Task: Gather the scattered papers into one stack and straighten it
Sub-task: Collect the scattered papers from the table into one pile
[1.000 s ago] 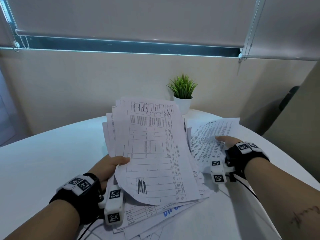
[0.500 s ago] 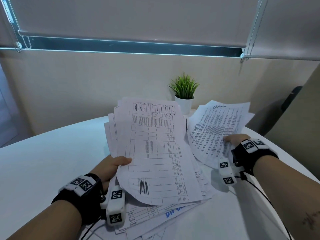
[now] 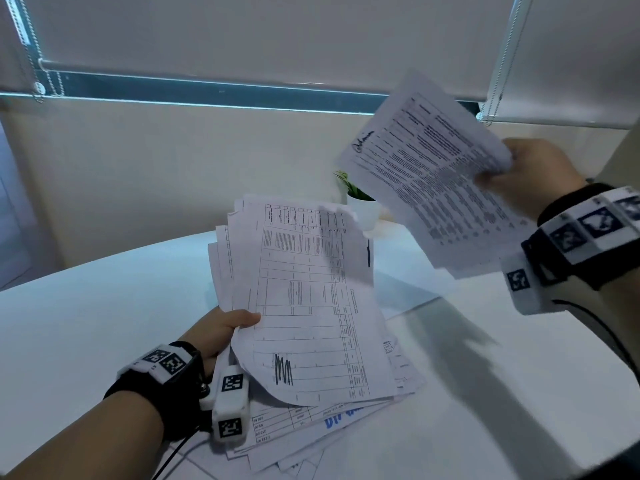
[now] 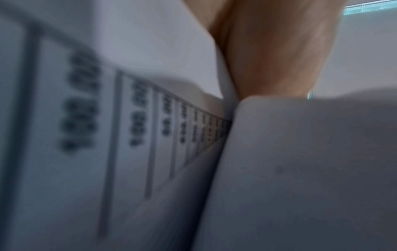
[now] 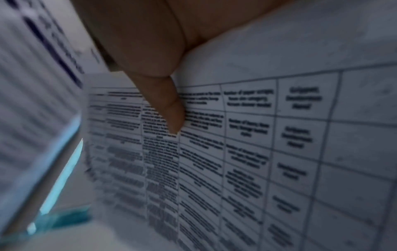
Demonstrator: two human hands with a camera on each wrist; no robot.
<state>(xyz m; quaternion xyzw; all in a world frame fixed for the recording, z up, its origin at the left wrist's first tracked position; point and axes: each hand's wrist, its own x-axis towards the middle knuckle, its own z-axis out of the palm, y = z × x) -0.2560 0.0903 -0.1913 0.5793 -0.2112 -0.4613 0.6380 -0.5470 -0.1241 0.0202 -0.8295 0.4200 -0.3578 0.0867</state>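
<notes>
My left hand (image 3: 221, 332) grips a loose stack of printed papers (image 3: 311, 299) by its left edge, thumb on the top sheet, which bears a table and a black scribble. The stack's far end tilts up off the white table (image 3: 86, 306). More sheets (image 3: 311, 431) lie fanned out beneath it near the front edge. My right hand (image 3: 530, 174) holds a few text-covered sheets (image 3: 440, 174) raised high at the right, well above the table. In the right wrist view a finger (image 5: 171, 110) presses on the printed sheet (image 5: 257, 152). The left wrist view is blurred paper (image 4: 107, 135) and a finger (image 4: 275, 51).
A small potted plant (image 3: 360, 206) in a white pot stands at the back of the table, partly hidden by the raised sheets. A beige wall and lowered roller blinds (image 3: 277, 36) lie beyond. One flat sheet (image 3: 405, 292) lies right of the stack.
My right hand has lifted its sheets off the table, up and to the right. The left hand keeps its hold on the stack, almost unmoved.
</notes>
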